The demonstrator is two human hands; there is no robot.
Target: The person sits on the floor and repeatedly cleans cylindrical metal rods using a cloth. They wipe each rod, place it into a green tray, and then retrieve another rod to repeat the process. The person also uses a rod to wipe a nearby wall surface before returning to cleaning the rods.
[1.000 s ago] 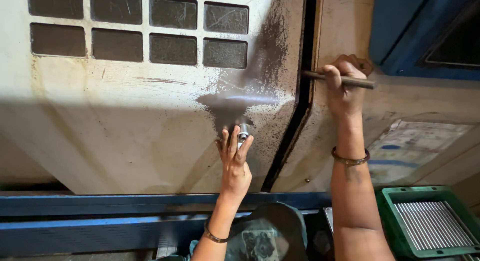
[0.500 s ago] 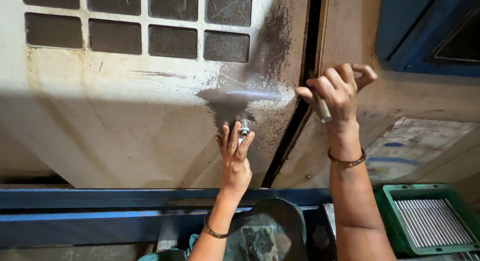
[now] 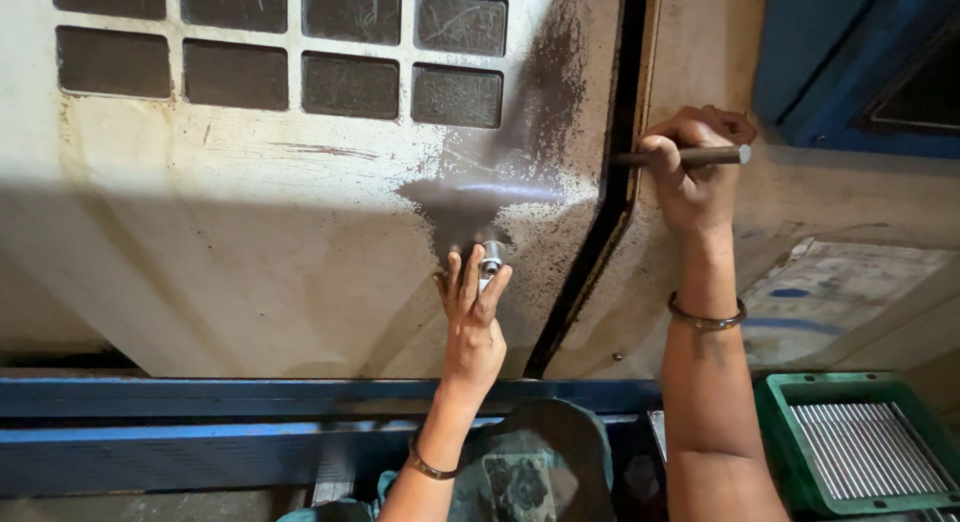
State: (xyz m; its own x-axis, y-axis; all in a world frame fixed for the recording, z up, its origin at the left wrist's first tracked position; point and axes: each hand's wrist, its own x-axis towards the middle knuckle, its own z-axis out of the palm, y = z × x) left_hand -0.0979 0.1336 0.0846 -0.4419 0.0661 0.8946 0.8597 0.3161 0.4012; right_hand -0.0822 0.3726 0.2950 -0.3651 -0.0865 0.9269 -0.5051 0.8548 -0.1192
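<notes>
Metal knob (image 3: pixel 491 258) at left hand (image 3: pixel 473 322) fingertips

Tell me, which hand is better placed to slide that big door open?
Probably the right hand: it is already wrapped around the metal bar beside the dark door gap. The left hand only pinches a small silver knob with its fingers.

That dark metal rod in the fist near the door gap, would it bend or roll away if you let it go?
The rod looks like solid dark metal, so it is probably stiff and heavy for its size. It looks round and plain, so it would likely roll if laid on a flat surface. The right hand wraps it in a full fist, which may hint it is smooth or greasy.
</notes>
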